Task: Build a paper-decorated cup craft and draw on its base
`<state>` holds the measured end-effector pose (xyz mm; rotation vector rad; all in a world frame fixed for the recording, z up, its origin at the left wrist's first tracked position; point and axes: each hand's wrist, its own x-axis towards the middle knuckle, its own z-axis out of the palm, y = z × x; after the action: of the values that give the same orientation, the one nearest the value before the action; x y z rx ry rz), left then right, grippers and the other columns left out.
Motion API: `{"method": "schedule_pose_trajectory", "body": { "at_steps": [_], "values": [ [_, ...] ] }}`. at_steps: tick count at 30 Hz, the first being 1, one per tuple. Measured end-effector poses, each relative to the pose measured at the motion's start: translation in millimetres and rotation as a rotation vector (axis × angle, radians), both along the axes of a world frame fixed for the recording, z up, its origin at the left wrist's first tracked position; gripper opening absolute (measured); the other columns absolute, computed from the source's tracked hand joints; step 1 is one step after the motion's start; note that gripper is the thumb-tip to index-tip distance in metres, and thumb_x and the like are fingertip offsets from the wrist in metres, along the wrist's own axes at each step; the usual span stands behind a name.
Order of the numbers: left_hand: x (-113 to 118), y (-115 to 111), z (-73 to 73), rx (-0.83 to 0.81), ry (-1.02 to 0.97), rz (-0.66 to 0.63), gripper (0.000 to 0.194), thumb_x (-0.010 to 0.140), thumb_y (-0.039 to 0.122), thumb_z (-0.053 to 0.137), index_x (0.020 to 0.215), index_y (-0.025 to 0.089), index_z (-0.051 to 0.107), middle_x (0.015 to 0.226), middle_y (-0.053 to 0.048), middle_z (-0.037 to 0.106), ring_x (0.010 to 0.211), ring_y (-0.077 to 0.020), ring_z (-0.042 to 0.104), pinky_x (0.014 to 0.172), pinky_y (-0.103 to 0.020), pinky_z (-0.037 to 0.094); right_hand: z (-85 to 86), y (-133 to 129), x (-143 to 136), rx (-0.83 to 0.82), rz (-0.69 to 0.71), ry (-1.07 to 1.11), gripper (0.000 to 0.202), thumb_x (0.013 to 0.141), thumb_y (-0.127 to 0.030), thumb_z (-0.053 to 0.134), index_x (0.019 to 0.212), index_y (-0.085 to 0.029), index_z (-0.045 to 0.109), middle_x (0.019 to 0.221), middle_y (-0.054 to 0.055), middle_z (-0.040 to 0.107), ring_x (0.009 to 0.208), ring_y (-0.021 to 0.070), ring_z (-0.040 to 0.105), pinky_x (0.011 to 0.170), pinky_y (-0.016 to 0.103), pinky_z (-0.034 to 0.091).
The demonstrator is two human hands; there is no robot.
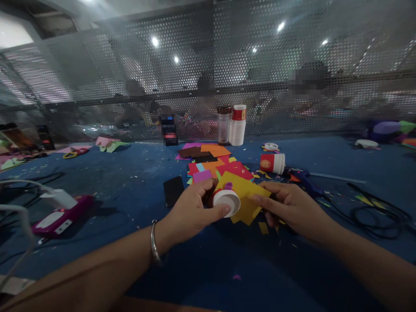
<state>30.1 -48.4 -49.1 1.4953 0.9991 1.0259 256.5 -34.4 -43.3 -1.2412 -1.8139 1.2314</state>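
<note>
My left hand (196,203) is wrapped round a paper cup (231,200), its thumb on the white end that faces me. A small purple piece (229,186) shows at the cup's upper edge. Behind and beside the cup is a sheet of yellow paper (244,186), pinched at its right side by my right hand (289,201). Whether the sheet touches the cup I cannot tell. Just beyond my hands lies a pile of coloured paper (211,162) in orange, red, brown and purple.
A red and white cup (272,164) lies on its side near a blue glue gun (305,182) with a black cable (367,216). Stacked cups (237,130) and a glass jar (223,125) stand at the back. A purple power strip (63,216) is on the left, a black flat object (173,190) nearer.
</note>
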Motion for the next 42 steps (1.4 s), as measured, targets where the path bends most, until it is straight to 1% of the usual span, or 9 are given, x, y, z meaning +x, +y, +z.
{"method": "schedule_pose_trajectory", "body": {
  "at_steps": [5, 9, 16, 21, 26, 30, 35, 39, 42],
  "values": [
    [1, -3, 2.2, -0.065, -0.073, 0.012, 0.031, 0.070, 0.033, 0.082, 0.091, 0.019, 0.065, 0.082, 0.000, 0.063, 0.071, -0.0149, 0.057, 0.061, -0.025, 0.045, -1.6, 1, 2, 0.001, 0.008, 0.017, 0.039, 0.075, -0.056, 0.074, 0.074, -0.019, 0.061, 0.045, -0.006, 0.052, 0.039, 0.0093, 0.049, 0.041, 0.020, 0.034],
    [3, -3, 3.1, -0.131, -0.160, 0.011, 0.033, 0.066, 0.030, 0.085, 0.091, 0.017, 0.068, 0.088, -0.002, 0.068, 0.079, -0.0156, 0.061, 0.072, -0.027, 0.048, 1.5, 0, 0, 0.024, -0.032, 0.009, 0.041, 0.075, -0.058, 0.073, 0.076, -0.019, 0.062, 0.047, -0.005, 0.054, 0.039, 0.0094, 0.049, 0.040, 0.020, 0.035],
    [-5, 11, 2.3, -0.353, -0.357, 0.107, 0.024, 0.068, 0.020, 0.082, 0.090, 0.013, 0.073, 0.095, -0.008, 0.073, 0.083, -0.0170, 0.064, 0.070, -0.025, 0.050, 10.7, 7, 12, 0.274, -0.223, -0.182, 0.036, 0.082, -0.057, 0.062, 0.078, -0.020, 0.066, 0.057, -0.001, 0.060, 0.042, 0.0111, 0.050, 0.043, 0.025, 0.038],
    [-9, 18, 2.4, -0.402, -0.448, 0.220, 0.015, 0.076, 0.013, 0.075, 0.090, 0.014, 0.073, 0.092, -0.007, 0.074, 0.073, -0.0137, 0.064, 0.063, -0.023, 0.049, 6.7, 11, 27, 0.362, -0.114, -0.419, 0.035, 0.083, -0.054, 0.062, 0.069, -0.022, 0.065, 0.056, 0.001, 0.061, 0.050, 0.0152, 0.053, 0.049, 0.027, 0.036],
    [-4, 17, 6.1, -0.418, -0.520, 0.273, 0.014, 0.080, 0.009, 0.070, 0.093, 0.012, 0.072, 0.093, -0.008, 0.075, 0.075, -0.0141, 0.067, 0.066, -0.023, 0.053, 3.5, 7, 26, 0.350, 0.082, -0.675, 0.020, 0.080, -0.038, 0.065, 0.067, -0.022, 0.062, 0.062, 0.002, 0.062, 0.055, 0.0166, 0.054, 0.052, 0.028, 0.036],
    [-2, 16, 6.8, -0.457, -0.527, 0.298, 0.015, 0.080, 0.009, 0.070, 0.094, 0.011, 0.073, 0.097, -0.009, 0.076, 0.080, -0.0155, 0.068, 0.069, -0.024, 0.056, 1.8, 4, 24, 0.375, 0.103, -0.766, 0.011, 0.078, -0.027, 0.063, 0.069, -0.022, 0.059, 0.068, 0.003, 0.063, 0.057, 0.0177, 0.055, 0.053, 0.029, 0.035],
    [-6, 19, 1.5, -0.422, -0.500, 0.266, 0.015, 0.073, 0.011, 0.077, 0.088, 0.013, 0.076, 0.101, -0.008, 0.075, 0.083, -0.0148, 0.066, 0.069, -0.022, 0.052, 2.0, 7, 26, 0.331, 0.093, -0.678, 0.014, 0.079, -0.029, 0.059, 0.067, -0.022, 0.057, 0.066, 0.002, 0.062, 0.056, 0.0167, 0.053, 0.053, 0.029, 0.038],
    [-9, 19, -2.2, -0.415, -0.467, 0.252, 0.021, 0.067, 0.014, 0.083, 0.087, 0.014, 0.077, 0.099, -0.008, 0.075, 0.076, -0.0124, 0.063, 0.059, -0.020, 0.044, 6.9, 7, 25, 0.271, 0.011, -0.455, 0.022, 0.081, -0.041, 0.060, 0.069, -0.022, 0.058, 0.061, 0.000, 0.057, 0.053, 0.0143, 0.049, 0.049, 0.026, 0.037],
    [-8, 18, -1.7, -0.419, -0.484, 0.209, 0.027, 0.064, 0.014, 0.085, 0.089, 0.014, 0.077, 0.100, -0.008, 0.075, 0.078, -0.0134, 0.064, 0.060, -0.019, 0.047, 11.6, 3, 22, 0.132, -0.027, -0.252, 0.029, 0.079, -0.049, 0.062, 0.070, -0.022, 0.057, 0.057, -0.003, 0.053, 0.050, 0.0130, 0.048, 0.048, 0.026, 0.036]
  ]
}}
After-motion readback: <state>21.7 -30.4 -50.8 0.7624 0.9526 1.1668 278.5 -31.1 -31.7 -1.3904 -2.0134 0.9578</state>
